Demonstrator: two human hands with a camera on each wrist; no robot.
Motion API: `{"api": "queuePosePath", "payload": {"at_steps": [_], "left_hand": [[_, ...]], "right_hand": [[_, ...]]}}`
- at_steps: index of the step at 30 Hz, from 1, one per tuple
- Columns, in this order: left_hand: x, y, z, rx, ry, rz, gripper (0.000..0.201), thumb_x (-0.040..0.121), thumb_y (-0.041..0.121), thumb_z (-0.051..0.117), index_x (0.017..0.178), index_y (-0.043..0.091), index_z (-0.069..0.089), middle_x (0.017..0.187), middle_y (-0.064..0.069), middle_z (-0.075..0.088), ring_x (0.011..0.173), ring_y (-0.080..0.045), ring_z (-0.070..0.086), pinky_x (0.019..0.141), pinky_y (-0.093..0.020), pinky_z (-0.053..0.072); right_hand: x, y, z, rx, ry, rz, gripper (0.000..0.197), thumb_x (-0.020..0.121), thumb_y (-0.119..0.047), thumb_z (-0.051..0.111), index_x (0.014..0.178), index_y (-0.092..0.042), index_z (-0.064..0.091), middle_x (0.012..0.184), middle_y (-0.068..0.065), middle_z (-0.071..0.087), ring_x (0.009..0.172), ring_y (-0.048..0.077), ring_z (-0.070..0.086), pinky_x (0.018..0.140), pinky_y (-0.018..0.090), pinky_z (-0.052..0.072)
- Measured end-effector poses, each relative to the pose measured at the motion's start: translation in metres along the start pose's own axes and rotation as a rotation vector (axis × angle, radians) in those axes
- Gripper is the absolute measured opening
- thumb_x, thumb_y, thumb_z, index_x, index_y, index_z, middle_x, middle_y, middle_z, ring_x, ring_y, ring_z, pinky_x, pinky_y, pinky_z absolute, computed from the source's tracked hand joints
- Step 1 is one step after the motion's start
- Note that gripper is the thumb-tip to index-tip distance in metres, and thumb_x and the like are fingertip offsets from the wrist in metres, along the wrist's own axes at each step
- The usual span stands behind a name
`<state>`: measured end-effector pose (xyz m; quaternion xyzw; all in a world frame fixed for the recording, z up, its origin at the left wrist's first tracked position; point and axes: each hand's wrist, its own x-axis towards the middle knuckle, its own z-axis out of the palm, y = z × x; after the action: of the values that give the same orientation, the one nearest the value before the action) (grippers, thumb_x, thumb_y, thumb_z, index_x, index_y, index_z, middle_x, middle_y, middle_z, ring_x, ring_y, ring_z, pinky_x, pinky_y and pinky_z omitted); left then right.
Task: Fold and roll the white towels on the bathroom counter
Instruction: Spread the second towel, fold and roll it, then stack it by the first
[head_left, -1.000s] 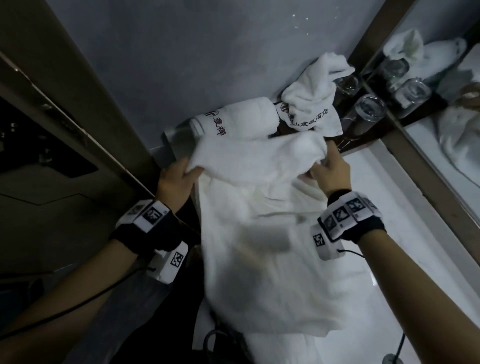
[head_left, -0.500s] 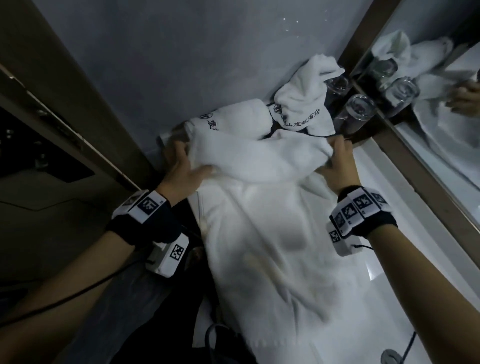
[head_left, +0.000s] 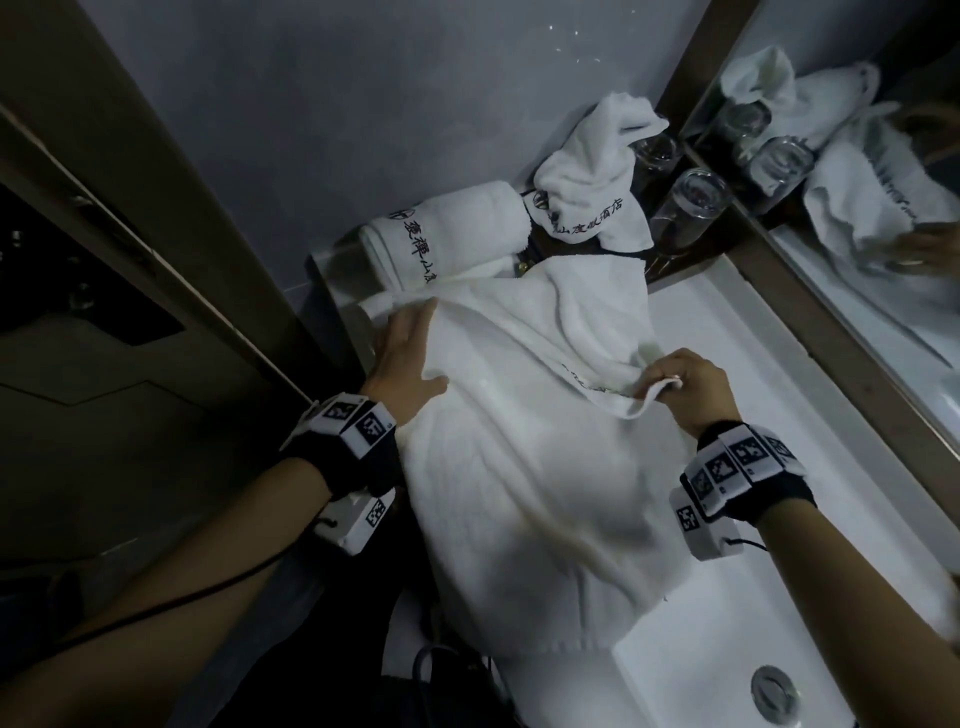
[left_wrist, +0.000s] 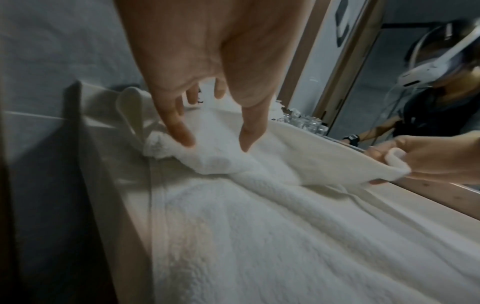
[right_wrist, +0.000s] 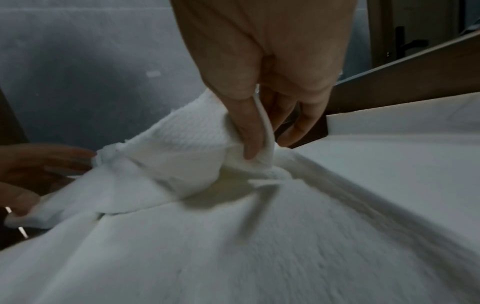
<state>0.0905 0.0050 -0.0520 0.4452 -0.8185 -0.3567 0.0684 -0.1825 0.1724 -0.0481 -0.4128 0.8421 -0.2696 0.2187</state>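
A person's left hand (head_left: 408, 364) lies flat with fingers straight and slightly spread on the far left part of a large white towel (head_left: 524, 467), fingertips (left_wrist: 182, 133) pressing the cloth near the worktop's left edge. The right hand (head_left: 685, 387) pinches a folded-over corner of the same towel between thumb and curled fingers (right_wrist: 249, 131), holding that corner just above the cloth. The towel lies spread along the white worktop (head_left: 810, 467), its near end draped toward the sink drain (head_left: 777, 693); a diagonal fold runs between the two hands. Half a second earlier both hands gripped the bunched far edge of the towel at its two ends; now the left has released and flattened, and the right has drawn its corner toward the person. At the worktop's far edge sit a rolled towel (head_left: 447, 228), a crumpled towel (head_left: 592, 187) and two glasses (head_left: 685, 208) beside the mirror (head_left: 857, 156).
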Motion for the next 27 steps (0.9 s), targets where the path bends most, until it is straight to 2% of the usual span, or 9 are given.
{"api": "queuePosePath", "payload": {"at_steps": [2,4,8,11,13,15,17,22,27], "left_hand": [[0.005,-0.002,0.001,-0.105,-0.056,-0.124,0.084,0.079,0.004,0.065,0.144,0.011,0.012,0.144,-0.019,0.027,0.128,-0.039,0.035,0.11,-0.048,0.032],[0.005,-0.005,0.001,-0.114,-0.085,-0.159,0.072,0.079,0.003,0.065,0.138,0.007,0.026,0.129,-0.022,0.042,0.114,-0.04,0.047,0.101,-0.045,0.041],[-0.005,-0.013,0.006,0.027,0.027,-0.084,0.059,0.072,0.005,0.07,0.125,0.007,0.045,0.127,-0.021,0.033,0.12,-0.035,0.035,0.104,-0.042,0.037],[-0.003,-0.01,-0.001,0.012,0.059,0.001,0.085,0.067,0.002,0.075,0.138,0.015,0.031,0.141,-0.02,0.021,0.13,-0.035,0.024,0.111,-0.045,0.029],[0.006,-0.007,-0.01,0.058,-0.058,0.029,0.095,0.069,0.004,0.075,0.144,0.019,0.019,0.143,-0.02,0.03,0.132,-0.035,0.029,0.111,-0.047,0.027],[0.009,-0.003,-0.012,0.096,-0.13,0.044,0.076,0.071,0.003,0.072,0.137,0.013,0.034,0.132,-0.021,0.047,0.124,-0.035,0.043,0.105,-0.045,0.034],[-0.001,0.0,-0.009,0.073,-0.108,0.086,0.048,0.072,0.001,0.071,0.116,0.0,0.053,0.118,-0.024,0.057,0.114,-0.035,0.053,0.099,-0.043,0.039],[-0.056,-0.003,0.007,-0.011,-0.114,0.335,0.015,0.069,0.001,0.069,0.079,-0.005,0.061,0.078,-0.02,0.058,0.073,-0.032,0.06,0.069,-0.042,0.046],[-0.092,0.004,0.01,0.004,-0.002,0.42,0.026,0.072,0.026,0.051,0.083,0.007,0.065,0.08,-0.006,0.063,0.076,-0.009,0.046,0.073,-0.027,0.026]], "right_hand": [[-0.006,0.007,0.0,-0.021,0.019,0.095,0.033,0.07,0.02,0.057,0.078,-0.006,0.075,0.092,0.013,0.057,0.093,0.03,0.056,0.069,0.014,0.035],[-0.012,0.013,0.001,-0.032,0.004,0.182,0.032,0.075,0.018,0.054,0.081,-0.004,0.076,0.1,0.013,0.06,0.099,0.029,0.056,0.078,0.019,0.034],[-0.024,0.016,0.005,-0.049,-0.008,0.204,0.032,0.079,0.016,0.052,0.078,-0.005,0.076,0.091,0.001,0.058,0.102,0.027,0.054,0.073,0.011,0.032],[-0.03,0.013,0.01,-0.021,-0.024,0.222,0.032,0.078,0.019,0.048,0.075,-0.001,0.072,0.108,0.018,0.057,0.101,0.026,0.057,0.072,0.003,0.036],[-0.033,0.01,0.013,0.073,-0.025,0.252,0.034,0.078,0.02,0.044,0.073,0.0,0.071,0.097,0.011,0.058,0.079,0.008,0.061,0.075,0.009,0.042],[-0.037,0.011,0.015,0.113,0.0,0.269,0.039,0.077,0.023,0.039,0.07,0.0,0.07,0.091,0.005,0.054,0.074,0.009,0.059,0.086,0.022,0.043],[-0.038,0.013,0.017,0.041,0.003,0.248,0.04,0.075,0.022,0.036,0.075,0.002,0.07,0.099,0.015,0.055,0.096,0.023,0.054,0.094,0.026,0.041],[-0.041,0.016,0.013,-0.033,0.142,0.216,0.035,0.073,0.022,0.04,0.074,-0.001,0.067,0.108,0.024,0.05,0.1,0.031,0.052,0.085,0.016,0.031],[-0.054,0.029,-0.004,-0.054,0.219,0.165,0.038,0.068,0.023,0.036,0.075,-0.003,0.062,0.102,0.027,0.055,0.092,0.036,0.056,0.071,0.015,0.03]]}}
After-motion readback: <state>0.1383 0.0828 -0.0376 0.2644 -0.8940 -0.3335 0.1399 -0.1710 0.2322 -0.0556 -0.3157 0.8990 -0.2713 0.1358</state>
